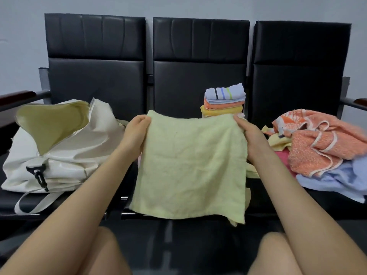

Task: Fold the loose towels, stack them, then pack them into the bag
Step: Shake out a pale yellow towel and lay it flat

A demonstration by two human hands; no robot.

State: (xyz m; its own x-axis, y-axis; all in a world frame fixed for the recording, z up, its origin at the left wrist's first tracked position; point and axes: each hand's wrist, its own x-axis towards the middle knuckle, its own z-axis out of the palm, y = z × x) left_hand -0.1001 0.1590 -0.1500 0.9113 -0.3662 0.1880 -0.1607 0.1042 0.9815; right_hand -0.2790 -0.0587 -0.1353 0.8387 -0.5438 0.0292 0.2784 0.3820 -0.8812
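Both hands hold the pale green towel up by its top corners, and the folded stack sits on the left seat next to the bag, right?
Not quite. The folded stack sits on the middle seat, behind the pale green towel, apart from the bag, as the head view shows. The rest holds.

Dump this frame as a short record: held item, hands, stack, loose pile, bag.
held item: pale green terry towel, spread out, hanging over the middle seat
left hand: grip on the towel's upper left corner
right hand: grip on the upper right corner
stack: folded towels behind it, striped white one on top
loose pile: orange and blue unfolded towels on the right seat
bag: cream zip-top bag, open, left seat
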